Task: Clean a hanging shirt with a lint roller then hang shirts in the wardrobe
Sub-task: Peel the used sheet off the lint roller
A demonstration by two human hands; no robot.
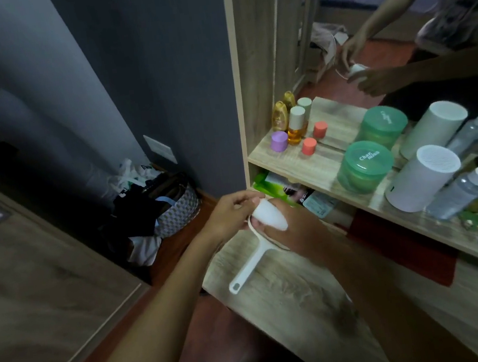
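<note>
**Lint roller in both hands over the desk's near corner**

Head view: The lint roller (268, 218) is held above the wooden desk (293, 304), over its left corner, with the white handle hanging down toward the desk top and its hanging-hole end near the left edge. The right hand (295, 228) wraps around the white roller head from the far side. The left hand (230, 215) pinches at the head's left end with fingertips, apparently working at a sheet or cover; exactly what it nips is too small to tell. No hanging shirt shows here, so the cleaning itself looks not yet begun.

Risks, as a judgement: a sticky sheet peeled unevenly could tear or fold back on itself. A sharp tug could slip the roller out of the right hand; it would drop onto the desk or past the left edge to the floor. An elbow swung right could knock the bottles along the shelf's front edge.

Writing: the green tub (365, 165) on the shelf reads roughly "Char…", the rest blurred. Labels on packets below the shelf are unreadable.
</note>
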